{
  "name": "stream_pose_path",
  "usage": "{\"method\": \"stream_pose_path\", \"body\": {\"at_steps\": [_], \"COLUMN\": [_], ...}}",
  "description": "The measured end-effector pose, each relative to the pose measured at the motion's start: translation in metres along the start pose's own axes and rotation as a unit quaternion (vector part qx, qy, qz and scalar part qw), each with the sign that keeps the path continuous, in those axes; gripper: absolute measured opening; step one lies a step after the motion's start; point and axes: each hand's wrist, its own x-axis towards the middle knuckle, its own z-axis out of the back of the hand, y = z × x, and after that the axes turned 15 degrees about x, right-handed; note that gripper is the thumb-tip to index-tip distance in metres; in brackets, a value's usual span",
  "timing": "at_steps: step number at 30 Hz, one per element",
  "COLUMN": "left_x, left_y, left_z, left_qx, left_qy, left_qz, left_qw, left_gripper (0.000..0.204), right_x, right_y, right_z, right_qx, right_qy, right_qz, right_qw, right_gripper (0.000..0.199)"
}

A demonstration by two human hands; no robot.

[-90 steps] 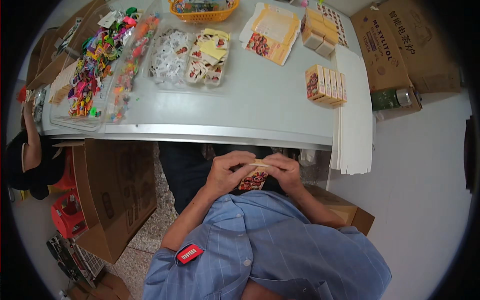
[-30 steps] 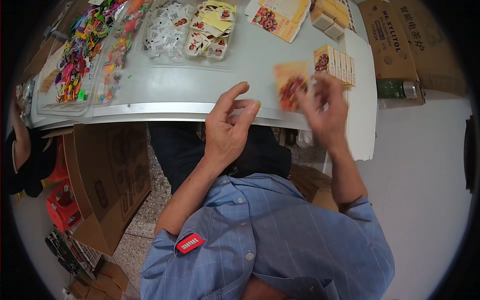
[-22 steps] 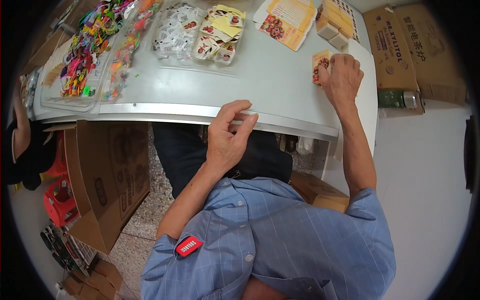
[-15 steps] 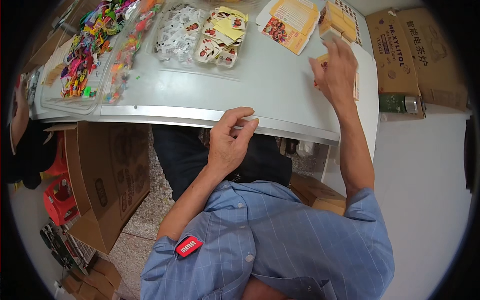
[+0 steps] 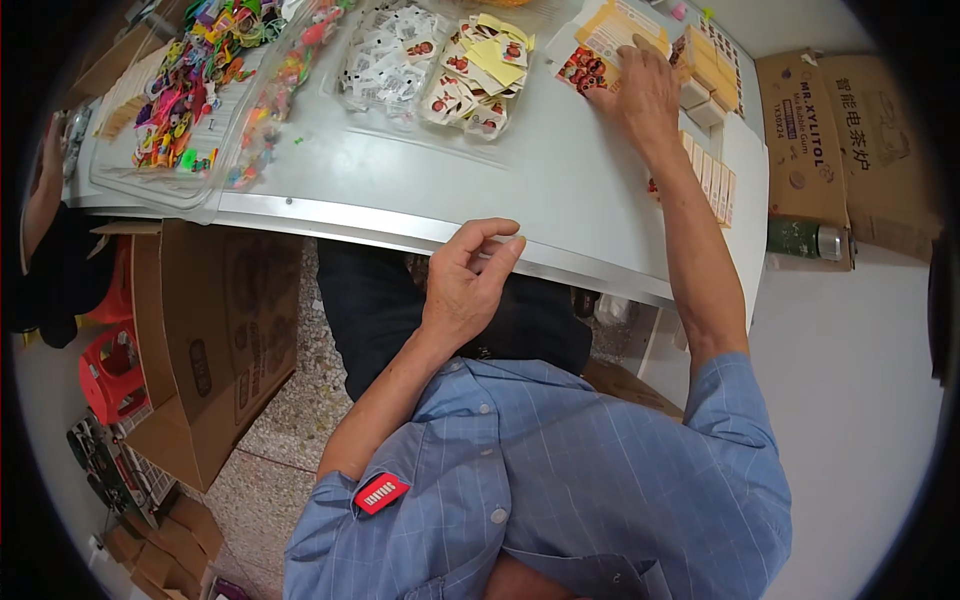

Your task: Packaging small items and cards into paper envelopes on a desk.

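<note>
My right hand (image 5: 645,98) reaches over a flattened orange-and-white printed carton (image 5: 622,22) on the table, its fingertips on the card and its thumb apart. Beside that wrist stands a row of small slim boxes (image 5: 712,178), partly hidden by my forearm. A stack of yellow-and-white boxes (image 5: 704,68) is just right of the hand. At the table's front edge rests my left hand (image 5: 468,272), fingers loosely bent and thumb apart, with nothing in it.
Small white packets (image 5: 388,62) and printed yellow-and-white cards (image 5: 482,75) fill clear trays. Colourful small toys (image 5: 190,95) lie at far left. An open cardboard box (image 5: 215,350) stands below the table. A green bottle (image 5: 800,238) lies beside cartons (image 5: 808,130) at right.
My right hand has moved left and away from me, from above the small boxes onto the flattened carton. My left hand has stayed at the table edge. The whole view has shifted slightly.
</note>
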Motion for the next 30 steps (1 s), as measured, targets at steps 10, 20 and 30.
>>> {"method": "stream_pose_path", "body": {"at_steps": [10,20,30], "left_x": [0.024,0.018,-0.013], "left_y": [-0.028,-0.025,-0.013], "left_z": [0.016,0.040,0.016], "left_qx": [-0.247,-0.199,-0.104], "left_qy": [0.064,0.182,-0.168], "left_qz": [-0.114,-0.049,-0.089], "left_qw": [0.960,0.962,0.976], "left_gripper": [0.102,0.079,0.070], "right_x": [-0.091,-0.157,-0.166], "right_y": [0.073,0.172,0.178], "right_z": [0.064,0.072,0.064], "right_qx": [0.712,0.621,0.674], "right_qy": [0.123,0.150,0.179], "right_qz": [-0.321,-0.126,-0.317], "right_qw": [0.612,0.759,0.642], "right_gripper": [0.018,0.035,0.033]}}
